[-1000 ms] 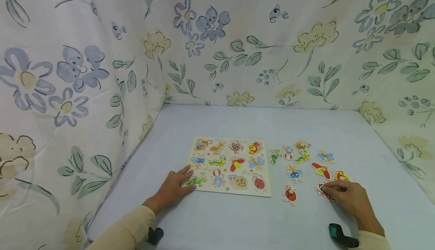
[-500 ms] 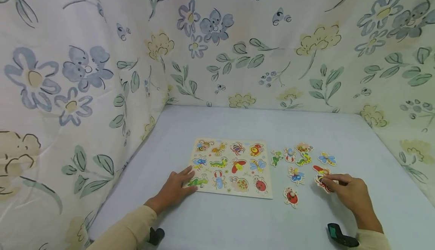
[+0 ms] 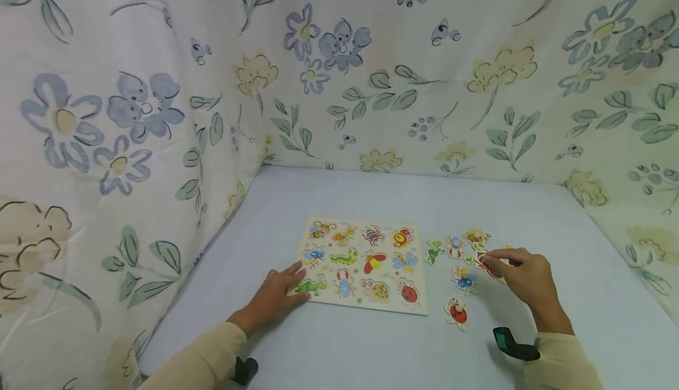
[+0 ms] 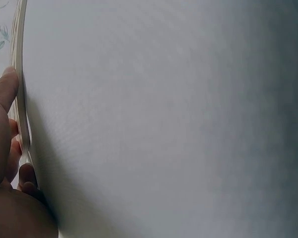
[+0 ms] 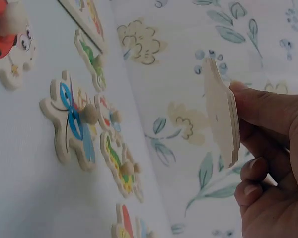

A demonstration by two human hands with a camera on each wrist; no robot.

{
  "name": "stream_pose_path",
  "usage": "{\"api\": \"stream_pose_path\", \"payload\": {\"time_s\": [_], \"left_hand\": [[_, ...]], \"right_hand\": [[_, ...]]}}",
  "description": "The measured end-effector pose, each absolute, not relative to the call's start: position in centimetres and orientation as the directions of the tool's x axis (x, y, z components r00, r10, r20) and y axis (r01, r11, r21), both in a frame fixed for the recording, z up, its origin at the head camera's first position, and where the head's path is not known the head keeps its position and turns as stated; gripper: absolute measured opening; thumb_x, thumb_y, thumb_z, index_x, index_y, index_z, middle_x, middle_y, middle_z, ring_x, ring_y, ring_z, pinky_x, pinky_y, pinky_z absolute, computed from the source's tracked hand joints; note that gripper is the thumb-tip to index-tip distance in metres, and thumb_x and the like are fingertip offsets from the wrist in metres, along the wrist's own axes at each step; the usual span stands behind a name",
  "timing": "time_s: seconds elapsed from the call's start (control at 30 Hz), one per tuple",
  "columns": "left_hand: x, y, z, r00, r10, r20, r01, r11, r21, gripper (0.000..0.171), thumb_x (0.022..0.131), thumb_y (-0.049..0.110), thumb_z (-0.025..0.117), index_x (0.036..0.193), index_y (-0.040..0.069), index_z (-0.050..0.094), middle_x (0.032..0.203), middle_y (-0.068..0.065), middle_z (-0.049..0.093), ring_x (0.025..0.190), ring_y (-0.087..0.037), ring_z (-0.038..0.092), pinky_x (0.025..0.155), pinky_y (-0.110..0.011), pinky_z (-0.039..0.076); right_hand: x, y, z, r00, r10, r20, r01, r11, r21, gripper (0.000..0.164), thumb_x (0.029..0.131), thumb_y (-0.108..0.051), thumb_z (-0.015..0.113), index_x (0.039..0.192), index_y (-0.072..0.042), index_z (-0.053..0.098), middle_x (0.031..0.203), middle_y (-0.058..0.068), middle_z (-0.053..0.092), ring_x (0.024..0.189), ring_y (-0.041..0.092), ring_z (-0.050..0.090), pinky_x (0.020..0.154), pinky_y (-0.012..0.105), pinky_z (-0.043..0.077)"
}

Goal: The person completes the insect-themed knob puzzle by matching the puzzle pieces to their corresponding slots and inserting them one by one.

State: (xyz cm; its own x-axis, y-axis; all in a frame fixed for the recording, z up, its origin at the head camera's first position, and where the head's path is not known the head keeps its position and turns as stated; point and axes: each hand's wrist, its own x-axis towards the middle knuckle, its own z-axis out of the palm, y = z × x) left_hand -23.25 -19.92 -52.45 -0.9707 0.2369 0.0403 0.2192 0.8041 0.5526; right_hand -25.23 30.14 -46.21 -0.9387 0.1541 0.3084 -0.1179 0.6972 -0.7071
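Observation:
My right hand [image 3: 525,278] pinches a spider puzzle piece [image 3: 488,265] between thumb and fingertips. In the right wrist view the bare wooden underside of this piece [image 5: 219,114] shows, raised off the table; its knob is hidden by the fingers. The piece overlaps the caterpillar piece [image 3: 478,248] in the head view. A wooden insect puzzle board [image 3: 366,305] with coloured pictures lies left of the pieces. My left hand [image 3: 276,293] rests at its near left corner, fingers extended on the left edge and thumb along the front edge. In the left wrist view, the thumb [image 4: 7,89] touches the board's edge.
Knobbed pieces lie right of the board: a ladybug [image 3: 457,314], a blue insect [image 3: 464,281], a grasshopper [image 3: 434,252], a stag beetle [image 3: 454,247] and a snail [image 3: 476,235]. A floral curtain [image 3: 382,113] surrounds the white table [image 3: 339,192]. Black wrist devices sit near both sleeves.
My right hand has picked the spider piece up from the table and moved it left and away from me, over the other pieces. The left hand stays at the board's corner.

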Motion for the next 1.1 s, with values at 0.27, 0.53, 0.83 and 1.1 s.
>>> {"api": "stream_pose_path", "payload": {"time_s": [0.27, 0.53, 0.83, 1.1], "left_hand": [[-23.3, -20.0, -52.5, -0.971, 0.234, 0.037, 0.215, 0.805, 0.553, 0.064, 0.084, 0.042, 0.073, 0.137, 0.01, 0.054, 0.15, 0.001, 0.038, 0.089, -0.014, 0.038, 0.077, -0.033, 0.035], [-23.3, -20.1, -52.6, -0.972, 0.233, 0.033, 0.211, 0.802, 0.558, 0.064, 0.084, 0.042, 0.074, 0.137, 0.012, 0.054, 0.15, 0.003, 0.038, 0.091, -0.014, 0.039, 0.079, -0.034, 0.036], [-23.1, -20.2, -52.7, -0.972, 0.234, 0.032, 0.211, 0.796, 0.567, 0.064, 0.084, 0.042, 0.073, 0.137, 0.011, 0.055, 0.15, 0.002, 0.038, 0.088, -0.014, 0.037, 0.076, -0.033, 0.035], [-23.1, -20.2, -52.5, -0.972, 0.232, 0.033, 0.21, 0.799, 0.563, 0.064, 0.084, 0.043, 0.073, 0.137, 0.011, 0.055, 0.15, 0.001, 0.039, 0.088, -0.014, 0.038, 0.077, -0.034, 0.035]], "right_hand": [[-26.8, 27.9, -45.3, -0.949, 0.123, 0.289, -0.137, 0.665, -0.734, 0.031, 0.084, -0.034, 0.077, 0.092, -0.005, 0.078, 0.092, 0.011, 0.068, 0.091, 0.017, 0.055, 0.079, 0.034, 0.045], [-28.6, 25.0, -44.6, -0.943, 0.078, 0.323, -0.206, 0.628, -0.751, 0.029, 0.085, -0.034, 0.076, 0.092, -0.006, 0.078, 0.091, 0.009, 0.063, 0.079, 0.018, 0.054, 0.061, 0.029, 0.044], [-31.4, 20.6, -44.2, -0.912, 0.07, 0.404, -0.282, 0.609, -0.741, 0.025, 0.085, -0.028, 0.077, 0.094, -0.004, 0.078, 0.09, 0.013, 0.066, 0.084, 0.025, 0.049, 0.07, 0.039, 0.039], [-33.5, 17.7, -44.7, -0.874, 0.024, 0.486, -0.385, 0.576, -0.721, 0.021, 0.082, -0.022, 0.08, 0.091, -0.004, 0.078, 0.08, 0.012, 0.067, 0.081, 0.022, 0.052, 0.063, 0.038, 0.034]]}}
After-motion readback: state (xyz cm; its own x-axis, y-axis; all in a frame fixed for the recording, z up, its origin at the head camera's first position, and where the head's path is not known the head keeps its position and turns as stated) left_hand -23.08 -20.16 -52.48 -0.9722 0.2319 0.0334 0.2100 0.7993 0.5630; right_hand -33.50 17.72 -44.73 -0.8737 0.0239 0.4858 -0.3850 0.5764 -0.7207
